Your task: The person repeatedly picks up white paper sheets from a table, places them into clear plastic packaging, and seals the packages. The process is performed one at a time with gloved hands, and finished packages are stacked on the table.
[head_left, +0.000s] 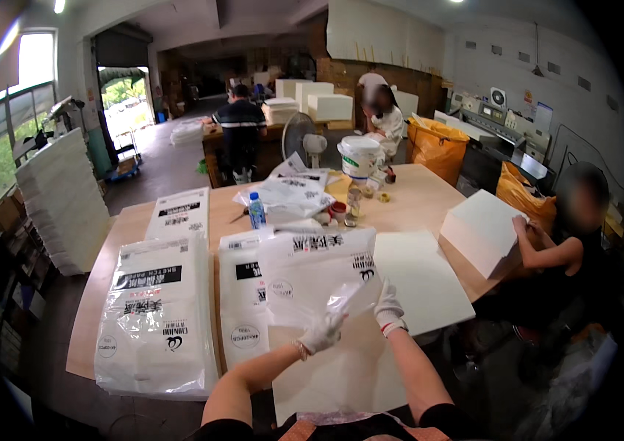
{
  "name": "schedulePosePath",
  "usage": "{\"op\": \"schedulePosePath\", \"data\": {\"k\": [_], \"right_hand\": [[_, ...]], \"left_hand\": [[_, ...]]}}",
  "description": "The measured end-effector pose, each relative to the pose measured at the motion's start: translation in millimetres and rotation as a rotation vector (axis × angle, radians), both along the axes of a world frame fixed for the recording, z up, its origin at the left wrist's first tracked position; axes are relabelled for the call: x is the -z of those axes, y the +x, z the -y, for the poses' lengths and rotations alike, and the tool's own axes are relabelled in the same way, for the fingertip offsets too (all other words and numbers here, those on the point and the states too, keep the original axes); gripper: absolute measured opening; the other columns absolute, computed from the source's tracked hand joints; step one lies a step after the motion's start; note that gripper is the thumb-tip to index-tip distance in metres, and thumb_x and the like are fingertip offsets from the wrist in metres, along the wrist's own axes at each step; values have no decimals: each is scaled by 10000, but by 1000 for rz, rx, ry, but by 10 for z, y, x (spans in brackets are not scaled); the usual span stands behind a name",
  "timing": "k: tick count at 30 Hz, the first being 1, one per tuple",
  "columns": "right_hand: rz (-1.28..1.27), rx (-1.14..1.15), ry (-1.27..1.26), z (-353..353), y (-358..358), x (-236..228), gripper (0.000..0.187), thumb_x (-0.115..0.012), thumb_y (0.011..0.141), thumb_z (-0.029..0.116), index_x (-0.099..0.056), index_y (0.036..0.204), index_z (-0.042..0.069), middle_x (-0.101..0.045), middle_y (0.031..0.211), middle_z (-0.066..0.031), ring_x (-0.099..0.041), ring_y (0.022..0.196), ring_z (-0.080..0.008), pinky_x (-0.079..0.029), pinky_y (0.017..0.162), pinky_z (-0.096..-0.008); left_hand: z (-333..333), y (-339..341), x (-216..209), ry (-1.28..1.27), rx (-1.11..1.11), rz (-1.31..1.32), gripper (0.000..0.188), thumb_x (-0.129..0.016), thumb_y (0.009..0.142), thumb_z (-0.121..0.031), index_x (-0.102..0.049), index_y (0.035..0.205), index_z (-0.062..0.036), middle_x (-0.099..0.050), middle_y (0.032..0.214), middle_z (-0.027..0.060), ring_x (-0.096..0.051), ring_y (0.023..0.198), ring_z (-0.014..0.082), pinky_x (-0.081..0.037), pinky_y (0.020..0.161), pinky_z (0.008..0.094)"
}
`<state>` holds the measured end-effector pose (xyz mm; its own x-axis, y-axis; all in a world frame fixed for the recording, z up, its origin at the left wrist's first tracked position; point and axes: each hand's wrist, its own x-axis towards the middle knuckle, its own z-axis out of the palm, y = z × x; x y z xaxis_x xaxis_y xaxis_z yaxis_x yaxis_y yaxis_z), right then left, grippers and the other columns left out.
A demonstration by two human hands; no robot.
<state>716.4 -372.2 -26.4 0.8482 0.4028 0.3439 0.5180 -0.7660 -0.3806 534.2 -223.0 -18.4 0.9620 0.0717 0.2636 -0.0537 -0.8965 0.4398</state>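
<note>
White knit gloves cover both my hands. In front of me a printed clear plastic bag (312,257) partly covers a stack of white paper (337,371) that reaches toward my body. My left hand (321,334) is closed on a crumpled clear flap of the bag. Slightly farther and to the right, my right hand (390,305) pinches the bag's right edge, fingers pointing away from me; its fingertips are partly hidden. Another pile of white sheets (422,287) lies just right of that hand. A packed printed bag (245,316) lies partly beneath the one I hold.
Filled printed bags (154,316) are piled on the table's left. Beyond my hands stand a blue-labelled bottle (256,211), tape rolls, a white bucket (359,156) and a fan (301,140). At right a co-worker's hands (529,231) touch a big white paper block (481,231).
</note>
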Motion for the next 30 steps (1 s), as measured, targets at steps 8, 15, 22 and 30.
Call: {"op": "schedulePosePath", "data": {"k": [8, 15, 22, 30], "right_hand": [[-385, -96, -233, -213, 860, 203, 452, -489, 822, 142, -428, 1265, 81, -576, 1127, -228, -564, 1024, -396, -455, 852, -479], [-256, -463, -44, 1269, -219, 296, 407, -427, 797, 46, -473, 1200, 24, -579, 1073, -250, -563, 988, -412, -461, 824, -469], [-346, -616, 206, 2325, -1373, -52, 426, -405, 772, -5, -471, 1193, 3, -576, 1057, -261, -564, 966, -418, -469, 812, -449], [-393, -637, -52, 2323, -989, 151, 389, -443, 767, -16, -514, 1150, -9, -618, 998, -207, -619, 904, -330, -494, 781, -375]], "left_hand": [[-1540, -349, 757, -757, -708, 385, 264, -521, 830, -104, -484, 1092, -92, -570, 887, 97, -569, 790, 207, -471, 693, 346], [-70, -1538, 743, -736, -822, 130, 232, -461, 806, 38, -482, 1028, -26, -585, 909, 98, -569, 808, 215, -468, 720, 325], [1358, -2506, 300, -1322, -554, 112, 350, -471, 827, -25, -490, 1169, 45, -605, 1078, 112, -600, 911, 208, -481, 800, 310], [1303, -2652, 836, -882, -938, 298, 147, -414, 794, 19, -516, 895, -8, -548, 749, 69, -555, 758, 165, -467, 736, 323]]}}
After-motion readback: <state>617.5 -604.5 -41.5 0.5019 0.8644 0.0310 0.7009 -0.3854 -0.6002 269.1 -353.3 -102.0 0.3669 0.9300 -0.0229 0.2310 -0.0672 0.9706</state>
